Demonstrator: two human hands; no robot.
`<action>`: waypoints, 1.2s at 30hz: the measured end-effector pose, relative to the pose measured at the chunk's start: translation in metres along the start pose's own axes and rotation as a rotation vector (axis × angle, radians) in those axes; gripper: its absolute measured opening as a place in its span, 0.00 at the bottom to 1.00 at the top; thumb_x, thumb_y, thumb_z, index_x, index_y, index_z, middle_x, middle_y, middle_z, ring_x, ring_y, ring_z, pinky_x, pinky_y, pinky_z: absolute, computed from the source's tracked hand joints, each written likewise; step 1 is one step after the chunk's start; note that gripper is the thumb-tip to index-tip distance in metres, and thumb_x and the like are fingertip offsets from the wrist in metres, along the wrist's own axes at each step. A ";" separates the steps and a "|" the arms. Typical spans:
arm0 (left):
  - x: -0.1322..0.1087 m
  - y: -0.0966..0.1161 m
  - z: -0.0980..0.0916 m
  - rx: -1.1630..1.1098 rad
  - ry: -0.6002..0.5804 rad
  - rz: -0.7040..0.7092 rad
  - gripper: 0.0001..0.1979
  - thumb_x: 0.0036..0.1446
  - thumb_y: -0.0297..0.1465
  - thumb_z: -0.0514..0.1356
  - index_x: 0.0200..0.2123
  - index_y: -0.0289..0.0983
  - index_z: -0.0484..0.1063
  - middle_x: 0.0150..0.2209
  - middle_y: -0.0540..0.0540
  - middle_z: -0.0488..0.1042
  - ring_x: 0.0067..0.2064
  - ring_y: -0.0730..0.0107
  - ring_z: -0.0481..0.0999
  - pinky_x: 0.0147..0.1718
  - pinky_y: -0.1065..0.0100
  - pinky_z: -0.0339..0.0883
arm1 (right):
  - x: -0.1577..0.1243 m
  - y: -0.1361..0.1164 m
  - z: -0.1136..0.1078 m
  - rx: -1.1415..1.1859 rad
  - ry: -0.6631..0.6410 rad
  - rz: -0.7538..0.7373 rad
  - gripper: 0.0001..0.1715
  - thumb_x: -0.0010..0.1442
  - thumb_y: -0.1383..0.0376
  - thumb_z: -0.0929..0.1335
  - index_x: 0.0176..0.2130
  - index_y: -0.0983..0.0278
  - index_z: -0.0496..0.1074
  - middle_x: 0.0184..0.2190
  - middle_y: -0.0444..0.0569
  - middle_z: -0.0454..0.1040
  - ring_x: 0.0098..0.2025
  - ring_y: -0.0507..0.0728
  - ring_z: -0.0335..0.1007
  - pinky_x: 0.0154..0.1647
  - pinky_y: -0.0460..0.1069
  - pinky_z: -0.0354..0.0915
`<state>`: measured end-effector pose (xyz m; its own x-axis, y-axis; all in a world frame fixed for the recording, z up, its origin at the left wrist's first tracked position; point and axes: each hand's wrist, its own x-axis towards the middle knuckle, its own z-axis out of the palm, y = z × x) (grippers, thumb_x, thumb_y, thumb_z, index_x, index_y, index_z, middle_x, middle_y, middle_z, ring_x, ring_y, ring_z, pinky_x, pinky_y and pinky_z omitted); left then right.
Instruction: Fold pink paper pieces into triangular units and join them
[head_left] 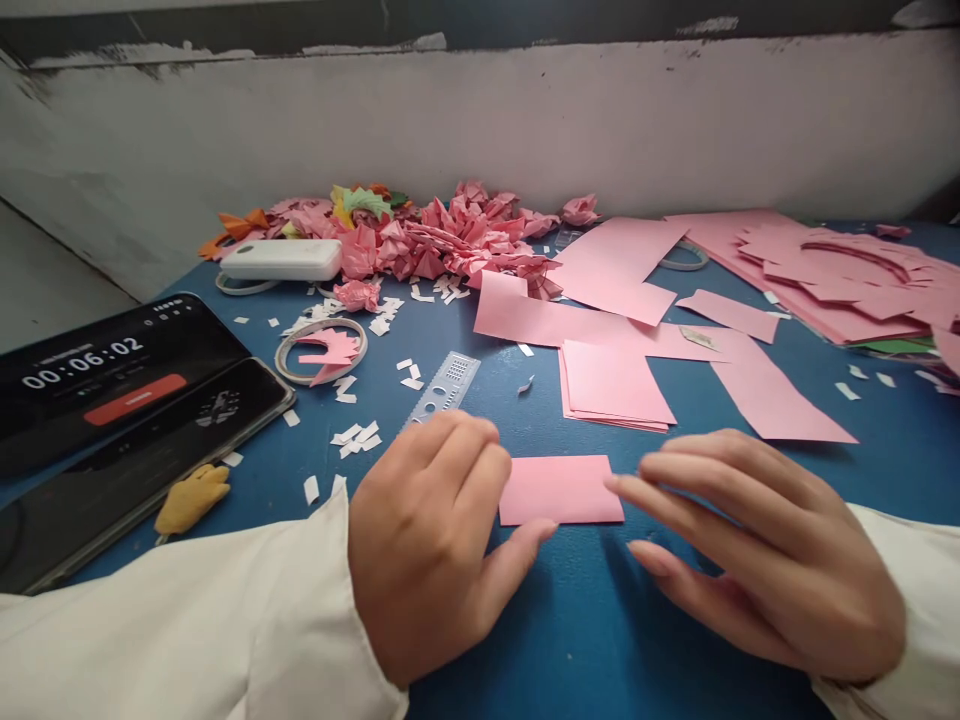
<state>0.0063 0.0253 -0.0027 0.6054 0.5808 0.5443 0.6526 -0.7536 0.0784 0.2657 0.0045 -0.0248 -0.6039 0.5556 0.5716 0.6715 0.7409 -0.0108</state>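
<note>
A pink paper rectangle (559,490), which looks like a folded sheet, lies flat on the blue table in front of me. My left hand (435,540) is closed over its left end, with curled fingers at the far left corner and the thumb along the near edge. My right hand (757,550) is open beside the right end. Its forefinger tip reaches the paper's edge, while the thumb hangs apart. Just beyond lies a small stack of pink paper squares (619,385). A clear ruler (450,385) sticks out from behind my left hand.
Crumpled pink paper (457,235) is heaped along the wall. A white device (281,260), a tape roll (285,362) and white scraps (360,438) lie to the left. A phone (120,400) shows a timer near a yellow object (193,502). Cut pink sheets (847,270) cover the right.
</note>
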 end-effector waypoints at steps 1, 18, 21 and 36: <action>0.000 -0.002 0.002 0.009 -0.028 -0.016 0.13 0.72 0.35 0.58 0.44 0.30 0.75 0.45 0.35 0.79 0.48 0.48 0.77 0.47 0.50 0.74 | 0.002 0.002 0.002 -0.003 -0.006 0.007 0.16 0.70 0.67 0.66 0.56 0.65 0.71 0.44 0.56 0.79 0.46 0.63 0.75 0.44 0.60 0.72; 0.000 0.001 0.003 -0.213 -0.039 0.125 0.12 0.72 0.22 0.53 0.55 0.33 0.68 0.51 0.38 0.78 0.52 0.59 0.76 0.51 0.61 0.70 | 0.006 0.002 0.005 0.277 0.007 -0.035 0.05 0.71 0.65 0.66 0.47 0.63 0.71 0.42 0.54 0.80 0.45 0.59 0.76 0.45 0.56 0.71; 0.003 0.001 0.005 -0.227 -0.099 0.234 0.12 0.70 0.21 0.51 0.51 0.33 0.71 0.49 0.39 0.78 0.52 0.57 0.76 0.46 0.58 0.68 | 0.008 0.000 0.004 0.332 0.008 -0.004 0.05 0.71 0.70 0.66 0.46 0.62 0.71 0.42 0.53 0.79 0.45 0.57 0.75 0.45 0.54 0.73; 0.012 0.008 -0.001 -0.165 -0.048 0.455 0.21 0.73 0.19 0.47 0.32 0.32 0.76 0.31 0.43 0.81 0.31 0.63 0.79 0.32 0.62 0.70 | 0.009 -0.007 -0.002 0.425 0.032 0.069 0.20 0.79 0.61 0.53 0.40 0.59 0.67 0.44 0.50 0.75 0.45 0.56 0.72 0.47 0.55 0.68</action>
<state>0.0186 0.0263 0.0054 0.8355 0.1915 0.5150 0.2382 -0.9709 -0.0253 0.2558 0.0037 -0.0181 -0.5458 0.6023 0.5825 0.4695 0.7956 -0.3829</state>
